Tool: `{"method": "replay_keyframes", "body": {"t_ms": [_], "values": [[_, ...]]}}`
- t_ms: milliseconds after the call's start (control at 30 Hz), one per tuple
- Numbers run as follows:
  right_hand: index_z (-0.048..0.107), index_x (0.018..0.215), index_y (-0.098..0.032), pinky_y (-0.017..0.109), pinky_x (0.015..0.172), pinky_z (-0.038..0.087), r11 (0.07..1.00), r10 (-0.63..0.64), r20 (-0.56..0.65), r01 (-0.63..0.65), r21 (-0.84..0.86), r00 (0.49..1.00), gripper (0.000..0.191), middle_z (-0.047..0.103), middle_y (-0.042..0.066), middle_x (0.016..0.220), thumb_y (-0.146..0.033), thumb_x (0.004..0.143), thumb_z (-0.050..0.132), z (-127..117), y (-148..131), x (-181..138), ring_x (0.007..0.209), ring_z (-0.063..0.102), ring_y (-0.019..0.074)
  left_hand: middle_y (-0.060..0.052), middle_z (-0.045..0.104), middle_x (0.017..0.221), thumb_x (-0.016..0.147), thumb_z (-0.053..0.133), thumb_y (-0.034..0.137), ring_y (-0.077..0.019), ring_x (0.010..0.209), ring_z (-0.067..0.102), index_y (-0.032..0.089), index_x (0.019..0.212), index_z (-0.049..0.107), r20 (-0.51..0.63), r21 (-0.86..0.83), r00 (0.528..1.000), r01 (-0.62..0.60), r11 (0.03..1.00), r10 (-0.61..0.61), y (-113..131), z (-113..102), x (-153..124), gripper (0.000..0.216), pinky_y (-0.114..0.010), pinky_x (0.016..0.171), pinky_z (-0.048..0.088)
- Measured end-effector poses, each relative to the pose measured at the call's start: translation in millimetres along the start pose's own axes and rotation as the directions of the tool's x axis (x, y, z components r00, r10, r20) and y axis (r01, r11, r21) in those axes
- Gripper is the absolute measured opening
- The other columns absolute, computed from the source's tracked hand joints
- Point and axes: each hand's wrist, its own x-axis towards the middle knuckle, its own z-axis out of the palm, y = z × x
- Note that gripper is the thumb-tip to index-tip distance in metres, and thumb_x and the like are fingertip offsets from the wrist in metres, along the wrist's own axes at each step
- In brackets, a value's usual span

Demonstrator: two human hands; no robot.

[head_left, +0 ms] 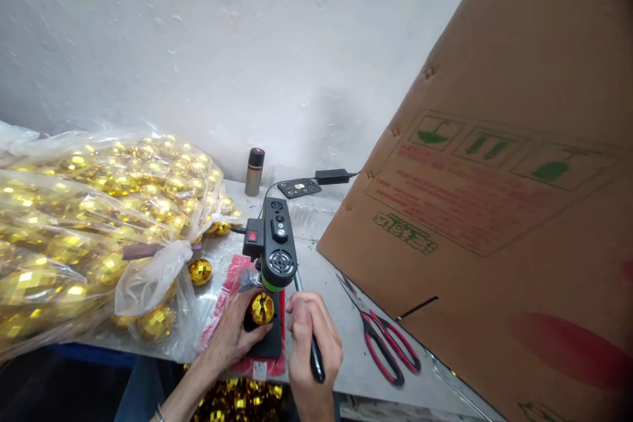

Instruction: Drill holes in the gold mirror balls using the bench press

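A shiny gold faceted ball (262,308) sits between the thumb and fingers of my left hand (231,330), with a dark slot or mark on its upper side. It rests over the black base (270,344) of a small black bench machine (280,227) with round vents and a red switch, just below the machine's green-ringed head. My right hand (314,336) is wrapped round a lever with a black handle (317,361) at the machine's right side. Red plastic (225,306) lies beneath the base.
A clear bag of gold balls (133,191) fills the left, with a loose ball (200,271) beside it. Red-and-black scissors (383,336) lie right, before a large cardboard box (475,198). A dark-capped canister (254,173) and power adapter (332,176) stand behind. More gold pieces (240,399) show below the table edge.
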Motion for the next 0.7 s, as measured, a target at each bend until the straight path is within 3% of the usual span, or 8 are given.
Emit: {"method": "replay_keyframes", "body": {"t_ms": [233,700], "values": [[0.052,0.081,-0.024,0.022,0.058,0.047,0.996,-0.087,-0.028,0.086,-0.036,0.996,0.034,0.058,-0.002,0.075,-0.014,0.111,0.04,4,20,-20,0.063,0.059,0.0109,-0.016,0.079,0.127,0.081,0.083,0.04,-0.0396,0.117,0.073,0.024,0.135,0.071,-0.003,-0.022,0.999,0.043,0.999,-0.043,1,2,-2,0.058,-0.058,0.105,0.058],[0.058,0.082,-0.024,0.028,0.063,0.046,1.0,0.023,-0.082,-0.022,0.011,0.996,0.035,0.059,-0.001,0.079,-0.021,0.112,0.04,11,41,-48,0.067,0.06,0.0132,-0.016,0.078,0.129,0.08,0.084,0.038,-0.04,0.121,0.071,0.024,0.136,0.071,0.018,-0.046,0.997,0.076,0.996,-0.075,1,3,-2,0.058,-0.059,0.108,0.055]]}}
